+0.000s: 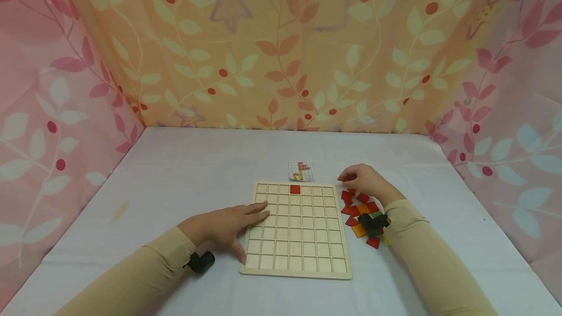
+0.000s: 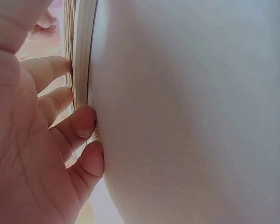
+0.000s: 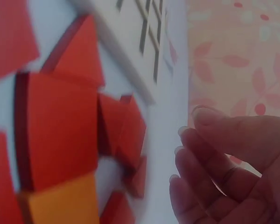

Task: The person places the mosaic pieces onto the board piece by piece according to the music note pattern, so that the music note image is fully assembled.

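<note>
Wooden grid board (image 1: 296, 236) lies flat at the middle of the near part of the table, its lone red square tile (image 1: 295, 189) set in the middle cell of the far row. The left hand (image 1: 226, 226) comes in palm down from the near left, its fingers spread: two reach over the board's left edge onto the grid, the thumb touches near the lower left corner, and the other two sit against the side. It steadies no other thing.

The right hand (image 1: 367, 179) is beyond the board's far right corner, over the far end of the loose tile pile (image 1: 350, 210). Its fingers are loosely bent, thumb close to the index finger — nothing shows in its grasp.

Red pieces dominate that pile, with an orange tile (image 1: 359, 230) and a green piece (image 1: 376, 214) among them; some overlap. A black wrist camera (image 1: 372, 221) hides part of the heap in the head view. Just past the board's far edge lies a small pattern card (image 1: 301, 171).

White cloth (image 1: 167, 174) stretches wide to the left and beyond the card, up to the leaf-print backdrop (image 1: 246, 72). Right of the board the gap is narrow — the tiles sit just beside its edge.
</note>
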`<state>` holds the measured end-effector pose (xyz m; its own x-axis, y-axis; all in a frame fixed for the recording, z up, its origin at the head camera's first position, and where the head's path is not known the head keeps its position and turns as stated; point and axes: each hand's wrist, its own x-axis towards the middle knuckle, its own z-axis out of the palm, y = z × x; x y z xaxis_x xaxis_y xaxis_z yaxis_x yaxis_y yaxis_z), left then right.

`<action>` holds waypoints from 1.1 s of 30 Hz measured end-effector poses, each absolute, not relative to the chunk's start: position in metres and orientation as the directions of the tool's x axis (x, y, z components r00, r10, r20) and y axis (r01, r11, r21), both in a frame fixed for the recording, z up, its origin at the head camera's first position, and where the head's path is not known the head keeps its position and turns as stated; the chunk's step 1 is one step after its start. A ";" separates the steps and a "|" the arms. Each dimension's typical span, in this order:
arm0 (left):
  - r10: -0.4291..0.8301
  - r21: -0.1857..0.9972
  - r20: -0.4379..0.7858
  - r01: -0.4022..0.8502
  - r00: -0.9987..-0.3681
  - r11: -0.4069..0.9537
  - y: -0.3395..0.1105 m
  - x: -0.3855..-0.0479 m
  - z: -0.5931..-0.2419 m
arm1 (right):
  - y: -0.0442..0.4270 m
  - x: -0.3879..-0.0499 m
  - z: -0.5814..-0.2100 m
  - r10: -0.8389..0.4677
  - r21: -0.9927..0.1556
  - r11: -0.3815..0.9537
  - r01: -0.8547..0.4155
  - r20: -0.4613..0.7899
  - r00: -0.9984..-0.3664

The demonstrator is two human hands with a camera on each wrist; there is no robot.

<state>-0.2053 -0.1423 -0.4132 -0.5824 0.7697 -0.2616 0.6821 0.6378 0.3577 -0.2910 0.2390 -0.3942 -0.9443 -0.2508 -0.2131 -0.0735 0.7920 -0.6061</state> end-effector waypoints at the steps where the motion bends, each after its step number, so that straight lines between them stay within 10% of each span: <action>1: 0.770 0.358 -0.261 0.682 -0.582 0.637 -0.142 -0.205 -0.413 | 0.242 -0.291 -0.394 -0.241 -0.600 0.798 -0.058 -0.229 -0.943; 33: 0.781 0.350 -0.251 0.699 -0.572 0.624 -0.143 -0.208 -0.416 | 0.263 -0.292 -0.409 -0.178 -0.530 0.848 -0.003 -0.281 -0.943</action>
